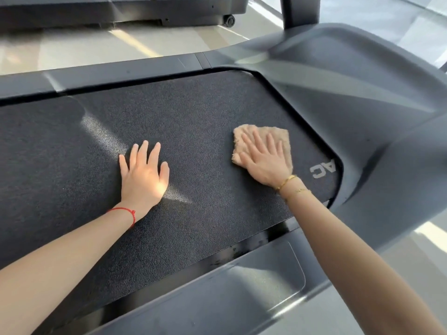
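We see the black treadmill belt (193, 117) framed by its grey frame (362, 93). Our left grip (142, 175) rests flat on the belt, fingers straight, holding nothing. Our right grip (264, 160), fingers spread flat, presses the tan cloth (278, 132) onto the belt, beside the printed letters (323, 169).

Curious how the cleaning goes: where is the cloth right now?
In the head view, the beige cloth lies on the right part of the black treadmill belt, flat under the right hand, beside the white letters AC.
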Demonstrator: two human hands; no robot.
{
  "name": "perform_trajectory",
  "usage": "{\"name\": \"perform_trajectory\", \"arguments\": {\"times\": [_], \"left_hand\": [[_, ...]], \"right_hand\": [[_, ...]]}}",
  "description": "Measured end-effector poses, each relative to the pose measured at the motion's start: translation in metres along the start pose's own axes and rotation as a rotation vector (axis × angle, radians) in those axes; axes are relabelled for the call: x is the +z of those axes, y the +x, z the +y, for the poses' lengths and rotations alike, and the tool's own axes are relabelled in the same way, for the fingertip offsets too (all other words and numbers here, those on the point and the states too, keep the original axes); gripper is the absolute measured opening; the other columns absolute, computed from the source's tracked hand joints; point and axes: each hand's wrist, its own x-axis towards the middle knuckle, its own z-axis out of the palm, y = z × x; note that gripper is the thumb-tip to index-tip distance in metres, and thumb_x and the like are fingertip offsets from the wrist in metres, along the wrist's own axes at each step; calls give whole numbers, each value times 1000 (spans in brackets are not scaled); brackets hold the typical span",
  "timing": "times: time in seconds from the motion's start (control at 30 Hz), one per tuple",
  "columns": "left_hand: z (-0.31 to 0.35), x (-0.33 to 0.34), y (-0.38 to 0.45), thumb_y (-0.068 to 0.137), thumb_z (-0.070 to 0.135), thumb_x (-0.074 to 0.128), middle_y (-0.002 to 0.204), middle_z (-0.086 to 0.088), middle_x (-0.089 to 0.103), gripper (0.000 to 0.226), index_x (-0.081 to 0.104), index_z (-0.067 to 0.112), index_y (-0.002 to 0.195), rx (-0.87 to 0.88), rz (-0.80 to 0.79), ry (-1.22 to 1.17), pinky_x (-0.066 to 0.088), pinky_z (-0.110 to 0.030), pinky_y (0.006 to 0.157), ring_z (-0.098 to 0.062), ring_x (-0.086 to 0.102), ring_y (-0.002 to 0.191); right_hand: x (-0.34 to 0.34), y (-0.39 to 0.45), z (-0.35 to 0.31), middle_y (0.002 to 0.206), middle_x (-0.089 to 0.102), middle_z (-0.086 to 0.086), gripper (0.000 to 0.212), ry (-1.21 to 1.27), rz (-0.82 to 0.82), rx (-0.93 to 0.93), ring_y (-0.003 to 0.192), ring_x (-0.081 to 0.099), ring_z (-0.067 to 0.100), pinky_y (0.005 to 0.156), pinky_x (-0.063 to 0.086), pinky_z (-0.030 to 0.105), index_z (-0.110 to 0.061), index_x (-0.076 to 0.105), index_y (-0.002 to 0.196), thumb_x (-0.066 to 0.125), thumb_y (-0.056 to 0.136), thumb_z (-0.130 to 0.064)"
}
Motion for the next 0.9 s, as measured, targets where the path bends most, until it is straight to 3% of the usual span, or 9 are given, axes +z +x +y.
{"name": "perform_trajectory", "arguments": {"times": [0.1,0.17,0.43,0.73,0.9], "left_hand": [[2,1,7,103,34,37,162,-13,20,56,28,18,155,-22,-28,-22,0,-60,119,-31,9,152],[3,2,15,102,35,36,163,-11,19,56,27,20,155,-38,-38,-23,-2,-60,119,-29,7,152],[11,11,27,102,35,34,163,-10,19,56,25,22,156,-68,-13,42,3,-62,119,-29,10,152],[16,13,27,100,37,23,163,-9,20,58,24,22,156,-86,-9,115,7,-62,119,-28,11,152],[15,12,29,95,42,17,164,-8,19,64,21,24,157,-94,-27,160,10,-61,119,-27,11,152]], "right_hand": [[16,-20,-19,164,-6,-17,56,-34,3,-245,151,-12,27,119,-15,45,-48,2,154,21,102,-55],[18,-27,-8,163,-4,-20,54,-42,15,-290,151,-10,23,119,-14,41,-50,3,153,21,102,-57],[-11,71,37,165,-1,-13,56,-35,32,67,152,-6,28,121,-11,46,-49,5,153,19,100,-59],[-36,212,-7,165,-10,-10,59,-4,-44,75,151,-13,28,121,-13,47,-42,1,156,14,100,-57],[-34,254,-61,165,-11,-10,59,-9,-79,-33,151,-14,29,120,-14,48,-41,-1,156,13,100,-57]]}}
